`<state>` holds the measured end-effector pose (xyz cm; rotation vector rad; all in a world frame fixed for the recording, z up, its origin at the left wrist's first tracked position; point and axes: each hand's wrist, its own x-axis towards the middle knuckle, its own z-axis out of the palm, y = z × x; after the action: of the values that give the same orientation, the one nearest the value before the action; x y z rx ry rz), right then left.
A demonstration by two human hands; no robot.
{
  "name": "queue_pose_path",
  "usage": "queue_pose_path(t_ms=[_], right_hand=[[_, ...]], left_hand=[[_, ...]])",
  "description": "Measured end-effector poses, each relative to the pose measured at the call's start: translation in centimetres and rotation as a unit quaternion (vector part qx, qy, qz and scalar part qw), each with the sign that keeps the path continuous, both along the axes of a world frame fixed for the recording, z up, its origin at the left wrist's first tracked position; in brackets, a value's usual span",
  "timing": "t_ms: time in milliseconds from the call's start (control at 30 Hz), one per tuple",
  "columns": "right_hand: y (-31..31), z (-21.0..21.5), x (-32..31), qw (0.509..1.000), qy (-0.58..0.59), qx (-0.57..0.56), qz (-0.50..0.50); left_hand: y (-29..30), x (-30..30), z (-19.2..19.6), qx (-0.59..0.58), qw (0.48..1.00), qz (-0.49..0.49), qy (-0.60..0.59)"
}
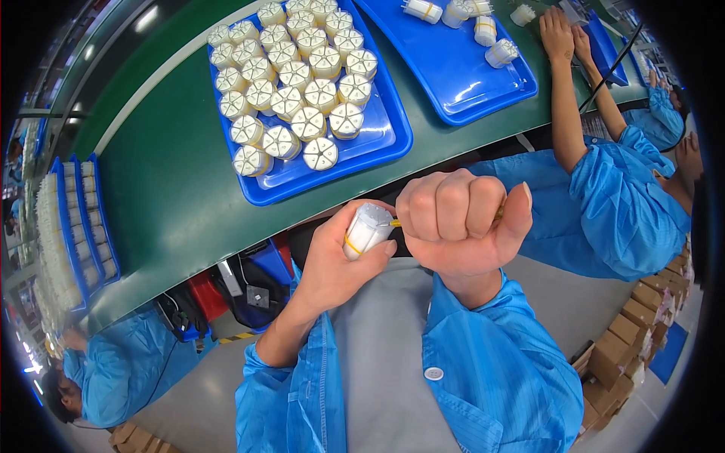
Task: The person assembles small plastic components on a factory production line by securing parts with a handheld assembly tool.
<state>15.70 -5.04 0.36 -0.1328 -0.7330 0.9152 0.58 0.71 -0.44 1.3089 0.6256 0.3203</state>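
My left hand (332,260) is wrapped round a white cylindrical bundle (368,230), its grey-white end tilted up and a yellow band round its lower part. Close beside it, my right hand (459,219) is closed in a fist, thumb up. A thin yellow piece (396,223) comes out of the fist and meets the bundle's side; a bit of yellow also shows by the thumb. Most of that piece is hidden in the fingers, so I cannot tell whether it is a band or a slim tool.
Beyond my hands a blue tray (377,147) holds rows of white round bundles with yellow bands. Another blue tray (468,102) at the right holds several bundles. Stacked blue trays (98,226) stand left on the green table (166,204). A co-worker's hands (559,38) are at the far right.
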Motion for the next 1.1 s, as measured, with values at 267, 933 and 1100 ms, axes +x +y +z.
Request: queue_pose_path(t_ms=[267, 933, 1100], right_hand=[[0.2, -0.4, -0.5, 1.0, 0.001, 0.008, -0.008], [0.3, -0.4, 0.4, 1.0, -0.006, -0.003, -0.023], [0.3, -0.6, 0.2, 0.999, -0.007, -0.008, -0.036]], left_hand=[[-0.1, 0.1, -0.2, 0.05, 0.998, -0.003, 0.028], [0.0, 0.8, -0.5, 0.234, 0.967, 0.084, 0.047], [-0.2, 0.9, -0.5, 0.266, 0.959, 0.088, 0.043]])
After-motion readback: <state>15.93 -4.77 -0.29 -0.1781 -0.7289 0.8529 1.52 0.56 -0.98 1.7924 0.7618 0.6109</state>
